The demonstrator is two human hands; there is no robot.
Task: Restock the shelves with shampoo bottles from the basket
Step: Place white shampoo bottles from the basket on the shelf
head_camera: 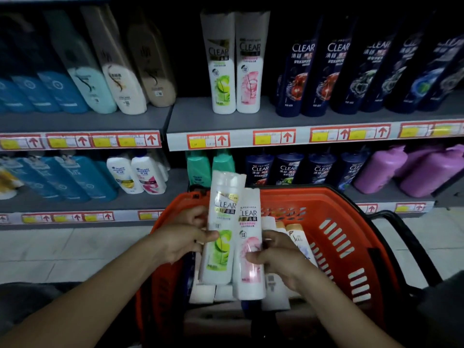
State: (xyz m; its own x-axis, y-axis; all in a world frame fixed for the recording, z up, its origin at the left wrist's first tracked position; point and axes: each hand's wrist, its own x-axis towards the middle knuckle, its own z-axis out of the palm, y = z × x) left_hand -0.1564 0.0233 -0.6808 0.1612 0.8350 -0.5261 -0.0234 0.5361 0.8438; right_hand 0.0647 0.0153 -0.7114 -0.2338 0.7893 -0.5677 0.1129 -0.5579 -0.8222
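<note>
- The green bottle (221, 232) and the pink bottle (249, 244), both white with CLEAR labels, are held side by side and touching above the basket (334, 222).
- Both stand nearly upright, long axes running up and down, caps at the top and labels facing the camera; the green bottle tilts a little to the right and reaches higher than the pink one.
- The left hand (183, 237) grips the green bottle from its left side, thumb across the label near the middle.
- The right hand (276, 254) grips the pink bottle from its right side, thumb on the lower label; the two hands are close, with only the bottles between them.
- The basket is orange plastic with slotted walls and a black handle (401, 237); it sits just below the hands and holds more bottles, white ones lying under the held pair and others near the right wall.
- Beyond it stands a grey shelving unit; the upper shelf (190, 116) carries a matching green-and-pink CLEAR pair (236, 64) upright, dark blue CLEAR bottles to their right, and beige, teal and blue bottles to the left.
- The lower shelf (155, 197) holds blue, white, teal, dark blue and purple bottles.
- Red and yellow price tags (208, 141) line the shelf edges.
- The floor (62, 247) is pale tile, and the light is dim.
</note>
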